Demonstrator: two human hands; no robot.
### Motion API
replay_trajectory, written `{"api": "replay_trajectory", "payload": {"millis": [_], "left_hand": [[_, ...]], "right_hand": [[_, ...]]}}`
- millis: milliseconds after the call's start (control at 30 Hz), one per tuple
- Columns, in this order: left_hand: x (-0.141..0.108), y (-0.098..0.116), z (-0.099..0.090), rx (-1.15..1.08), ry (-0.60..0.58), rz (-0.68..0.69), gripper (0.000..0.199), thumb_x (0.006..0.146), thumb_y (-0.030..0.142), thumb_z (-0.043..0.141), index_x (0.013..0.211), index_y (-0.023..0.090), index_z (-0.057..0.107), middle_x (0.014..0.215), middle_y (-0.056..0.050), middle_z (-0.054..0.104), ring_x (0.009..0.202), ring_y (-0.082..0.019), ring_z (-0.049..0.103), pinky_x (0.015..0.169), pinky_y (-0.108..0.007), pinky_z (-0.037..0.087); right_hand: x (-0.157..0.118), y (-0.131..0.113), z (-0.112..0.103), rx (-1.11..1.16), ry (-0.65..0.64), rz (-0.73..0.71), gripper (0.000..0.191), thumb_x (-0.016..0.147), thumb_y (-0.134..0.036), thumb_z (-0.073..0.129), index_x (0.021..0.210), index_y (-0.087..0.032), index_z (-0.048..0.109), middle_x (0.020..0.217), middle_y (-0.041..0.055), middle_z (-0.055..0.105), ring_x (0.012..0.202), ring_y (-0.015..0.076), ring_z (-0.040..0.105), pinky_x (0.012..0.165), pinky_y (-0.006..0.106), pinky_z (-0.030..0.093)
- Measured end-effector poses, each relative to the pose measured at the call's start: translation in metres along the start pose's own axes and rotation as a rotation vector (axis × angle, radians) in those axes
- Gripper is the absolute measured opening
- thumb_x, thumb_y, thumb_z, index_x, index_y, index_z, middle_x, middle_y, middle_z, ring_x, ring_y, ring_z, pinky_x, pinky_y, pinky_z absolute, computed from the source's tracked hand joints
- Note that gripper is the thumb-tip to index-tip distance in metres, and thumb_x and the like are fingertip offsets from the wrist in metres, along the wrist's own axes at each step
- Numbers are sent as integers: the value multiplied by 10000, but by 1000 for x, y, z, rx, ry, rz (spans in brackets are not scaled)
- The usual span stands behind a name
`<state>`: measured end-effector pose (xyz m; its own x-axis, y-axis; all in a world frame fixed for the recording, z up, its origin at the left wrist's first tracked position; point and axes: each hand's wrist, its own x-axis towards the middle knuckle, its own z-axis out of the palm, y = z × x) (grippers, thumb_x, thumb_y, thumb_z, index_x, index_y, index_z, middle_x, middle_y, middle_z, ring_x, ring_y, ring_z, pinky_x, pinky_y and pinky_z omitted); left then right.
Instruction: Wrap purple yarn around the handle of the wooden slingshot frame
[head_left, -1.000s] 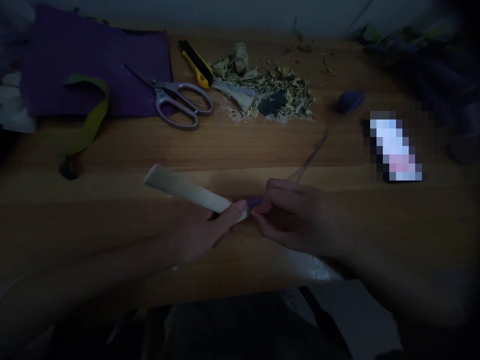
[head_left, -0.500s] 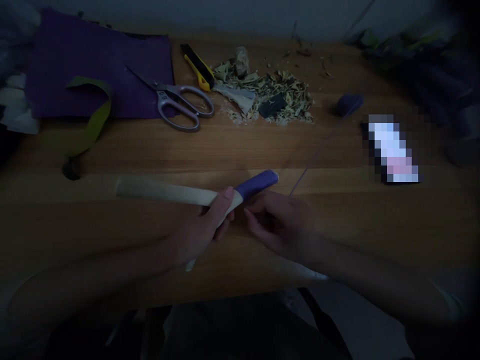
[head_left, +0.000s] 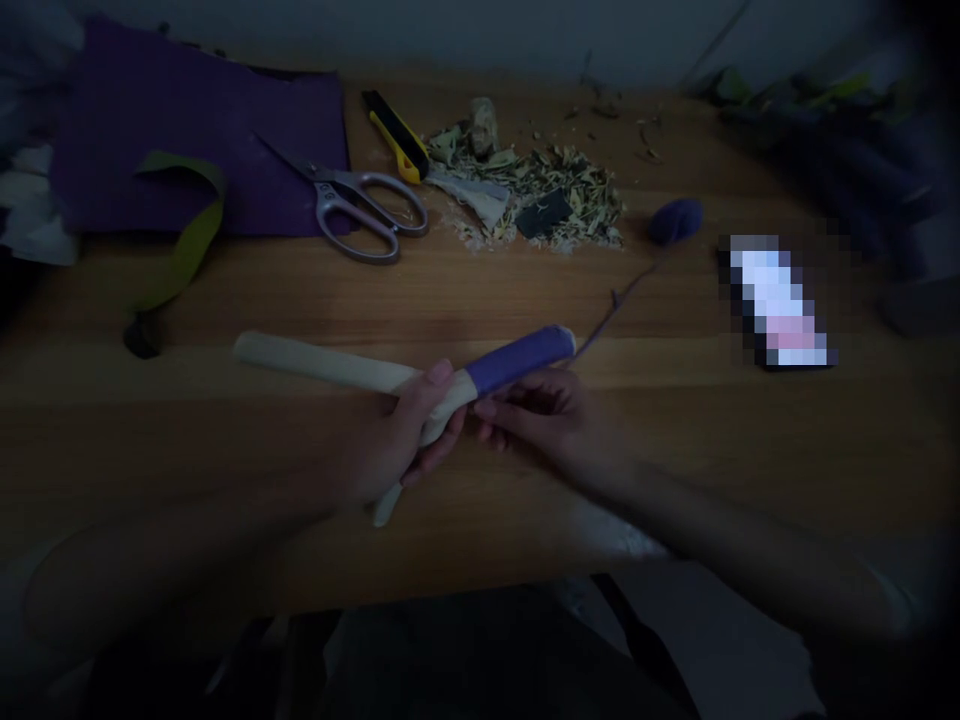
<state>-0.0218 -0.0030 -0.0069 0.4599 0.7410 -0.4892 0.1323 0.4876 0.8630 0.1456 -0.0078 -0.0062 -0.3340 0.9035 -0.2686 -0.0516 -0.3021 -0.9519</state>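
My left hand (head_left: 397,440) is wrapped round the middle of a pale forked stick (head_left: 322,362), its thumb on top at the fork. One arm of the stick points left, a thin one points down toward me. The third, pointing right, is covered in a purple yarn wrap (head_left: 517,360) with a pale tip showing. Just below the wrap, my right hand (head_left: 547,415) is closed in a pinch at its lower edge. Purple yarn (head_left: 600,325) runs from a yarn ball (head_left: 676,220) down to this hand; the strand between the fingertips is too small to see.
Scissors (head_left: 360,215) lie partly on a purple sheet (head_left: 202,130), beside a green strip (head_left: 199,240). A yellow utility knife (head_left: 397,135) rests by a heap of plant scraps (head_left: 577,185). A blurred-out phone (head_left: 780,305) lies at right on the wooden table (head_left: 300,290).
The yarn ball has shifted left and its strand now hangs slacker. The wrapped arm has risen slightly to the right. My right hand has moved a little left and closed its pinch at the wrap.
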Motion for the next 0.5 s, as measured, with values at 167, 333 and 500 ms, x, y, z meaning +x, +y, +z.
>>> {"api": "replay_trajectory", "payload": {"millis": [167, 333, 500], "left_hand": [[0, 2, -1, 28, -82, -14, 531, 823, 616, 200, 573, 210, 434, 316, 64, 325, 244, -46, 253, 298, -200, 199], [0, 7, -1, 78, -136, -55, 522, 810, 617, 182, 568, 217, 414, 328, 60, 330, 255, -60, 268, 304, -207, 201], [-3, 17, -9, 256, -176, -110, 513, 804, 622, 258, 585, 203, 458, 359, 54, 361, 309, -67, 312, 344, -199, 246]], "right_hand": [[-1, 4, -2, -24, 3, -24, 155, 714, -275, 664, 643, -151, 605, 596, -25, 592, 514, 56, 521, 503, 181, 446], [-3, 0, -2, -104, 37, -9, 175, 700, -288, 668, 616, -161, 582, 584, -27, 583, 535, 72, 535, 522, 198, 454], [2, -6, -23, -305, -71, -109, 101, 667, -206, 684, 752, -175, 640, 746, -7, 640, 695, 97, 591, 675, 217, 474]]}}
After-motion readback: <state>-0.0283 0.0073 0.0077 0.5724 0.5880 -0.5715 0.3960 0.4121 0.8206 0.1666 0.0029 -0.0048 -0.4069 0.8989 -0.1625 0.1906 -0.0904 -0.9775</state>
